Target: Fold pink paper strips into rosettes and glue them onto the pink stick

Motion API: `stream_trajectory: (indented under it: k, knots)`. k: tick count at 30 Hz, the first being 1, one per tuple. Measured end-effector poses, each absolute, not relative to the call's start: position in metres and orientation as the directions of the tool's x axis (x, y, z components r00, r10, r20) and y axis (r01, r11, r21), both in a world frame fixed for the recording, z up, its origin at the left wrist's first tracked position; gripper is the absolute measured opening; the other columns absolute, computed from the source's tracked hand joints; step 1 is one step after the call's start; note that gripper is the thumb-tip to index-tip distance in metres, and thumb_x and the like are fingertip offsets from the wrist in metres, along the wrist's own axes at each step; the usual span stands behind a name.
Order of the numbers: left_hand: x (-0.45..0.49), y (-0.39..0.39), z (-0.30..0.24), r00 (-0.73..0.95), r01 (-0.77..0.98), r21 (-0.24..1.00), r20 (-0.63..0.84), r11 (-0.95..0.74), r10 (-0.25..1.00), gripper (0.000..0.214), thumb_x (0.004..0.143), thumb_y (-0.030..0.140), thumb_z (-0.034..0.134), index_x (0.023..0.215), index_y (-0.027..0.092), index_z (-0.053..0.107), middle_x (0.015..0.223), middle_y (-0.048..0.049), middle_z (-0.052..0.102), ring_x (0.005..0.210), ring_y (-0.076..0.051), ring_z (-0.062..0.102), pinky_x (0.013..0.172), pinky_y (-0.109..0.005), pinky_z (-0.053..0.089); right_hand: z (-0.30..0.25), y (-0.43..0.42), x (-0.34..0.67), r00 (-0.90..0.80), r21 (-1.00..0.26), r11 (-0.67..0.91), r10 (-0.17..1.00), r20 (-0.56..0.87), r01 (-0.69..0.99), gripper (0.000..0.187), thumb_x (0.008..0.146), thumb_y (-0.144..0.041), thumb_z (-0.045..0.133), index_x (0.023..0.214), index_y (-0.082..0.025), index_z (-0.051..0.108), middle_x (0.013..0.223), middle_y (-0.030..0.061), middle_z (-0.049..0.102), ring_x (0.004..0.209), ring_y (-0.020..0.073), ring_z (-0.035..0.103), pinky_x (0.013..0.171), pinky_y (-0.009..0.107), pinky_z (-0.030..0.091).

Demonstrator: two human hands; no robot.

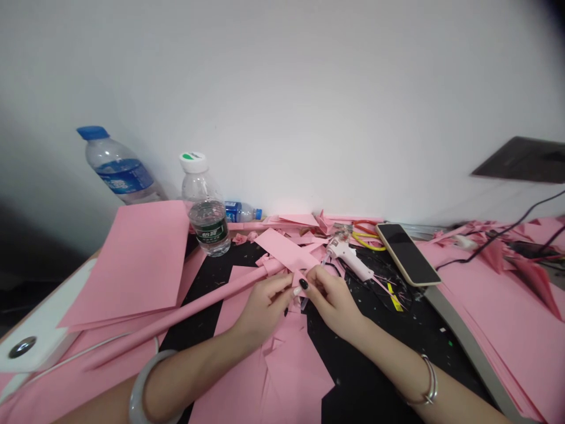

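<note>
Both my hands meet at the middle of the table, pinching a small folded piece of pink paper (300, 282) between them. My left hand (267, 300) is closed on its left side, thumb and index finger together. From the right, my right hand (331, 297) grips the same piece with thumb and bent fingers. Just beyond my fingertips lies a flat pink paper strip (282, 248). A rolled pink paper tube (198, 303) runs diagonally to the left of my hands. Below them several pink sheets (295, 374) lie on the black table surface.
A white glue gun (351, 259) and a phone (408, 254) lie right of my hands. Upright bottles (205, 206) stand at the left, by a pink paper stack (145, 259). More pink sheets (498, 318) are piled at right. A wall (309, 106) closes the back.
</note>
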State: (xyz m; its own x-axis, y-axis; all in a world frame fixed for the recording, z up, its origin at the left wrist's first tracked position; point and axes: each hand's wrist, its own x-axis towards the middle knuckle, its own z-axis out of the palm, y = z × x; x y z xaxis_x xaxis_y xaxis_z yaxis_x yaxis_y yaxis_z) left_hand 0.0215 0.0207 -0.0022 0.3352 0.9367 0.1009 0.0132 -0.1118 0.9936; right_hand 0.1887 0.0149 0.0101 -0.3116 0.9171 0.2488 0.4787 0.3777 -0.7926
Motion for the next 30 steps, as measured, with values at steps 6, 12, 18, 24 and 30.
stream_trajectory:
  k: [6, 12, 18, 24, 30]
  knots:
    - [0.0222, 0.0220, -0.0065, 0.353, -0.037, 0.996, 0.088, -0.080, 0.931, 0.011, 0.083, 0.022, 0.055, 0.082, 0.016, 0.064, 0.078, -0.0022, 0.063, 0.072, -0.016, 0.055, 0.066, -0.026, 0.045, 0.0093, 0.0150, 0.1863, -0.318, -0.819, 0.374, 0.915, 0.249, 0.435, 0.030, 0.095, -0.028, 0.039, 0.066, -0.021, 0.036, 0.058, -0.0055, 0.036, 0.051, 0.0104, 0.034, 0.050, 0.022, 0.027]
    - [0.0253, 0.0210, -0.0101, 0.351, -0.101, 0.991, -0.050, 0.091, 0.935, 0.019, 0.082, 0.028, 0.060, 0.069, 0.014, 0.059, 0.061, -0.0005, 0.061, 0.055, -0.012, 0.054, 0.052, -0.022, 0.040, 0.0104, 0.0123, 0.1864, -0.293, -0.828, 0.370, 0.920, 0.262, 0.421, 0.031, 0.094, -0.030, 0.040, 0.065, -0.021, 0.036, 0.057, -0.0056, 0.035, 0.051, 0.0104, 0.033, 0.049, 0.023, 0.026]
    - [0.0253, 0.0205, -0.0092, 0.373, -0.077, 0.990, -0.083, 0.120, 0.924, 0.022, 0.083, 0.029, 0.058, 0.066, 0.014, 0.061, 0.062, -0.0023, 0.065, 0.054, -0.014, 0.059, 0.052, -0.025, 0.043, 0.0098, 0.0121, 0.1867, -0.301, -0.824, 0.372, 0.918, 0.259, 0.428, 0.031, 0.095, -0.030, 0.039, 0.065, -0.020, 0.038, 0.058, -0.0055, 0.035, 0.051, 0.0102, 0.033, 0.050, 0.023, 0.026]
    - [0.0253, 0.0202, -0.0104, 0.368, -0.061, 0.991, -0.087, 0.117, 0.926, 0.021, 0.084, 0.026, 0.053, 0.068, 0.015, 0.059, 0.062, -0.0025, 0.066, 0.053, -0.014, 0.059, 0.052, -0.025, 0.043, 0.0096, 0.0127, 0.1865, -0.289, -0.815, 0.368, 0.922, 0.257, 0.448, 0.032, 0.095, -0.031, 0.039, 0.064, -0.020, 0.036, 0.057, -0.0055, 0.034, 0.051, 0.0103, 0.033, 0.050, 0.023, 0.026]
    - [0.0256, 0.0190, -0.0079, 0.371, -0.034, 0.996, -0.060, 0.078, 0.927, 0.025, 0.086, 0.026, 0.051, 0.063, 0.016, 0.053, 0.057, -0.0003, 0.062, 0.050, -0.012, 0.056, 0.050, -0.023, 0.041, 0.0099, 0.0126, 0.1862, -0.300, -0.812, 0.370, 0.920, 0.252, 0.452, 0.031, 0.094, -0.029, 0.039, 0.064, -0.020, 0.035, 0.057, -0.0056, 0.034, 0.051, 0.0103, 0.032, 0.050, 0.024, 0.025]
